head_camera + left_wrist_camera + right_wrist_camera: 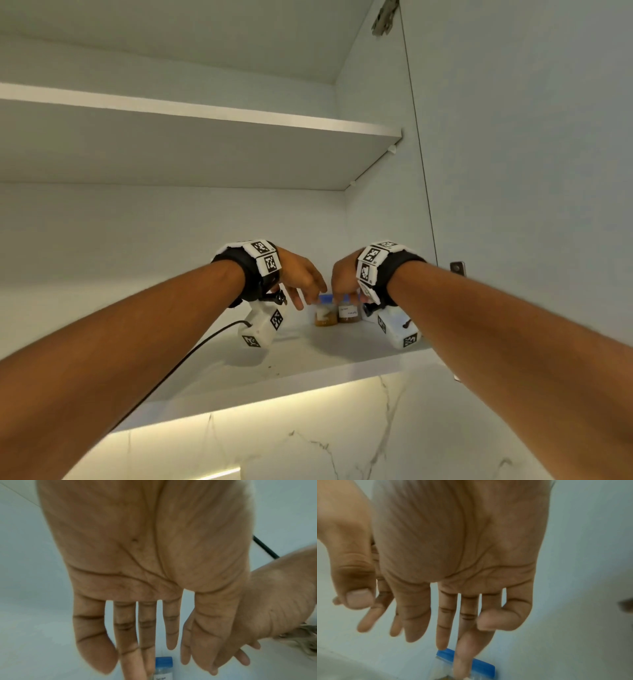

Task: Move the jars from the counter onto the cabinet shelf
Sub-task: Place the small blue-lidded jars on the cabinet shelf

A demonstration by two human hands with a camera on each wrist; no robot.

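Note:
Two small clear jars with blue lids and white labels stand side by side on the lower cabinet shelf (308, 356), the left jar (325, 315) touching the right jar (348, 313). My left hand (303, 298) hovers over the left jar with straight, relaxed fingers and holds nothing. In the left wrist view the left hand (147, 628) shows an open palm with a jar (163, 664) just past the fingertips. My right hand (342, 294) hangs over the right jar. In the right wrist view the right hand (445, 615) is open, and one finger lies across a jar's blue lid (483, 666).
An upper shelf (205, 113) hangs above the hands. The cabinet's right side wall (376, 205) stands close to the jars, with the open door (513, 137) beyond it. A black cable (191, 353) trails from the left wrist. A lit marble backsplash (342, 445) lies below.

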